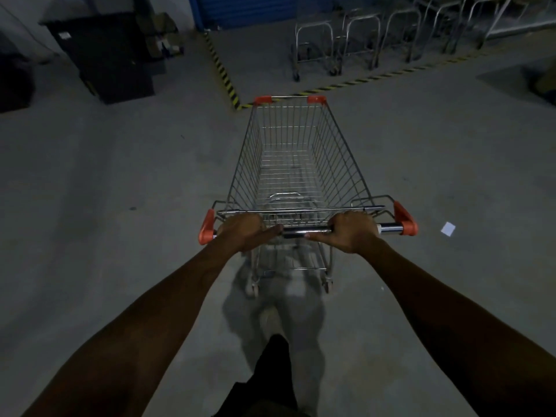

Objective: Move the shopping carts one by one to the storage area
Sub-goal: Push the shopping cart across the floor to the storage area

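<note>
An empty wire shopping cart with orange corner caps stands on the grey concrete floor right in front of me. Its chrome handle bar runs across the middle of the view. My left hand grips the bar's left part and my right hand grips its right part. The cart's nose points at a floor area marked off by yellow-black striped tape. Inside that area, at the back, stands a row of several metal carts or frames.
A dark bin or cabinet stands at the far left beside boxes. A blue wall closes the back. A white scrap of paper lies on the floor to the right. My dark trouser leg shows below.
</note>
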Demonstrator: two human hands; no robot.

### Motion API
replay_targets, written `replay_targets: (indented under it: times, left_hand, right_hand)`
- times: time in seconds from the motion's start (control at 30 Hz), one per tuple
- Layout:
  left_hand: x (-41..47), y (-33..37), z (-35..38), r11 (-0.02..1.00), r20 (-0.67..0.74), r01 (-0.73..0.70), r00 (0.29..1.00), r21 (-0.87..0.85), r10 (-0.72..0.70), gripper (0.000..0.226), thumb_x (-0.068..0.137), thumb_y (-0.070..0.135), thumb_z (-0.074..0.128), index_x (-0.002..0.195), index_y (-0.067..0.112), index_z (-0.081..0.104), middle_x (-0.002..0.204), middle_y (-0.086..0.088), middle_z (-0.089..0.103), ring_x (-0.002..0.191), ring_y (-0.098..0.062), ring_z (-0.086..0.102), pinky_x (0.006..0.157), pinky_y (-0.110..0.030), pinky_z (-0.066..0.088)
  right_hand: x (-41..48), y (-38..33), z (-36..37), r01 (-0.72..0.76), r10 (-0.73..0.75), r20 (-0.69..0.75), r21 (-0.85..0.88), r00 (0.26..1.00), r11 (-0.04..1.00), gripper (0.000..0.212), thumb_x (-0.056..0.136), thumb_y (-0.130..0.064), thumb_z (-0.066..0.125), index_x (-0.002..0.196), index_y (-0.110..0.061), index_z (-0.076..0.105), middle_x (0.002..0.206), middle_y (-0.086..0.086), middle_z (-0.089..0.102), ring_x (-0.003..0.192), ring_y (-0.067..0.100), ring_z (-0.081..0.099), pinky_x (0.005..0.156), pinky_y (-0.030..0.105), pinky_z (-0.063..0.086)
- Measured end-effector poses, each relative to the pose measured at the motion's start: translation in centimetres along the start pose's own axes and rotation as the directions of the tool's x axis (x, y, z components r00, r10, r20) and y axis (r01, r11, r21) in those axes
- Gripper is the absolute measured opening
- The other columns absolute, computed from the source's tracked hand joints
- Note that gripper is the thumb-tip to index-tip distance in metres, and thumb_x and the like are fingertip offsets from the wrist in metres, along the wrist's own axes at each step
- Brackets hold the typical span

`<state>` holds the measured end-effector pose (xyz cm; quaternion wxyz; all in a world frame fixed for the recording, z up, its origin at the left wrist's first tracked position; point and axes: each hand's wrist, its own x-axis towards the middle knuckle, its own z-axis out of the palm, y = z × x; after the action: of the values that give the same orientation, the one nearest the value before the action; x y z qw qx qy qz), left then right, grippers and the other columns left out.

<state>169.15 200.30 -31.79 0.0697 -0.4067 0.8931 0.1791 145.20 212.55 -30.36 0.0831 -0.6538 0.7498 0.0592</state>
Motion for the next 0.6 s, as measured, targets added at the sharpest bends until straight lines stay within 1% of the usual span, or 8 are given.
replay_targets:
  times: [0.1,0.17,0.27,0.33,0.4,0.47,0.53,0.6]
  left_hand:
    - [5.9,-2.1,-2.6,0.998,-0.034,0.026,0.999,-0.063,-0.029,0.066,0.094,0.069,0.039,0.052,0.019,0.049,0.051,0.001,0.047,0.049,-0.012,0.046,0.056,-0.026,0.033]
    - [9.7,-3.7,-4.4,0.995,-0.051,0.001,0.999,-0.102,-0.006,0.064,0.095,0.067,0.041,0.051,0.02,0.045,0.049,0.003,0.042,0.047,-0.012,0.042,0.058,-0.026,0.033]
    - [15.4,-5.4,-7.7,0.997,-0.019,0.03,0.999,-0.064,-0.031,0.057,0.096,0.066,0.041,0.057,0.025,0.049,0.055,0.004,0.044,0.056,-0.014,0.047,0.065,-0.031,0.04]
    - [18.8,-6.7,-9.6,0.998,-0.003,0.016,1.0,-0.065,-0.016,0.052,0.098,0.06,0.043,0.064,0.024,0.055,0.064,0.004,0.048,0.065,-0.016,0.05,0.07,-0.032,0.043]
    - [22.2,-8.0,-11.4,0.997,-0.025,-0.049,0.999,-0.052,0.048,0.042,0.101,0.053,0.045,0.077,0.022,0.061,0.073,0.005,0.048,0.072,-0.016,0.05,0.07,-0.03,0.041]
    - [25.6,-9.2,-12.8,0.991,-0.065,-0.127,0.99,-0.048,0.124,0.036,0.102,0.049,0.046,0.082,0.023,0.062,0.075,0.005,0.05,0.076,-0.018,0.056,0.07,-0.029,0.039]
    - [29.1,-10.7,-13.8,0.989,-0.09,-0.139,0.987,-0.048,0.134,0.04,0.102,0.049,0.046,0.074,0.023,0.059,0.073,0.006,0.054,0.074,-0.018,0.06,0.069,-0.029,0.041]
    - [32.8,-12.0,-14.8,0.995,-0.082,-0.089,0.993,-0.045,0.086,0.051,0.1,0.058,0.042,0.058,0.028,0.045,0.062,0.011,0.049,0.064,-0.013,0.055,0.07,-0.03,0.045]
  right_hand:
    - [6.9,1.5,-1.4,0.015,-0.015,-0.018,0.001,1.0,1.0,0.1,0.056,-0.104,0.005,0.063,-0.021,0.061,0.059,-0.002,0.059,0.059,0.013,0.057,0.07,0.031,0.049]
    - [11.7,2.3,-2.4,0.022,-0.023,-0.027,-0.02,0.999,1.0,0.093,0.061,-0.101,0.011,0.062,-0.021,0.06,0.056,-0.003,0.057,0.056,0.012,0.056,0.066,0.028,0.045]
    - [18.6,3.6,-3.9,0.013,-0.015,-0.038,-0.036,0.999,0.999,0.093,0.061,-0.101,0.012,0.063,-0.022,0.061,0.056,-0.005,0.056,0.056,0.01,0.054,0.064,0.027,0.042]
    - [22.7,4.4,-4.7,0.007,-0.009,-0.039,-0.044,0.999,0.999,0.095,0.06,-0.103,0.011,0.067,-0.023,0.063,0.058,-0.006,0.056,0.057,0.009,0.053,0.067,0.028,0.043]
    - [26.6,5.1,-5.7,-0.013,0.012,-0.02,-0.036,1.0,0.999,0.095,0.06,-0.103,0.011,0.071,-0.024,0.064,0.06,-0.006,0.056,0.06,0.01,0.053,0.07,0.03,0.046]
    - [30.3,5.9,-6.7,-0.023,0.024,0.007,-0.013,1.0,1.0,0.093,0.061,-0.102,0.014,0.072,-0.024,0.061,0.061,-0.005,0.056,0.063,0.012,0.056,0.075,0.032,0.05]
    - [33.8,6.6,-7.5,-0.025,0.025,0.016,0.003,1.0,1.0,0.094,0.059,-0.104,0.011,0.07,-0.023,0.059,0.062,-0.004,0.057,0.063,0.014,0.058,0.077,0.033,0.054]
    - [37.5,7.6,-8.1,-0.018,0.018,-0.009,-0.001,1.0,1.0,0.102,0.052,-0.106,0.001,0.067,-0.023,0.057,0.061,-0.004,0.057,0.061,0.013,0.059,0.074,0.032,0.055]
